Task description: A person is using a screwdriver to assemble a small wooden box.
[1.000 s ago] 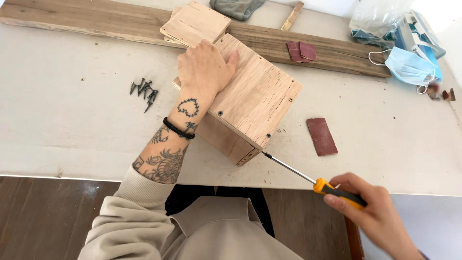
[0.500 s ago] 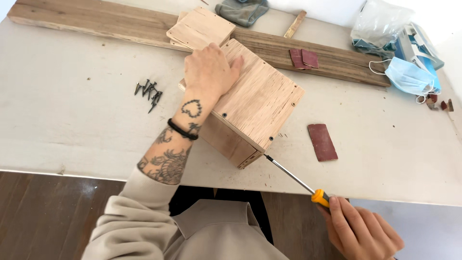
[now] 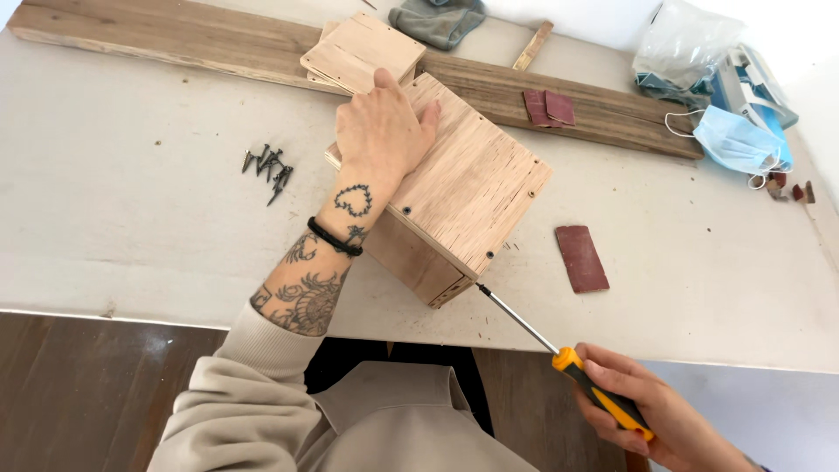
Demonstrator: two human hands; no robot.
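Note:
A plywood box (image 3: 463, 188) lies on the white table (image 3: 131, 218), with dark screws in its top panel. My left hand (image 3: 382, 131) rests flat on the box's top, fingers together, pressing it down. My right hand (image 3: 651, 415) grips the orange and black handle of a screwdriver (image 3: 559, 350) below the table's near edge. The screwdriver's metal tip touches the box's near corner, low on the side.
Several loose black screws (image 3: 268, 166) lie left of the box. A long plank (image 3: 201, 44) runs along the back, with thin wood panels (image 3: 363, 52) on it. Sandpaper pieces (image 3: 581, 258), a blue face mask (image 3: 734, 140), a plastic bag (image 3: 682, 44) and a grey cloth (image 3: 437, 19) lie around.
My right hand with the screwdriver dropped lower and then steadied, its tip staying at the box's near corner. My left hand has stayed on the box top.

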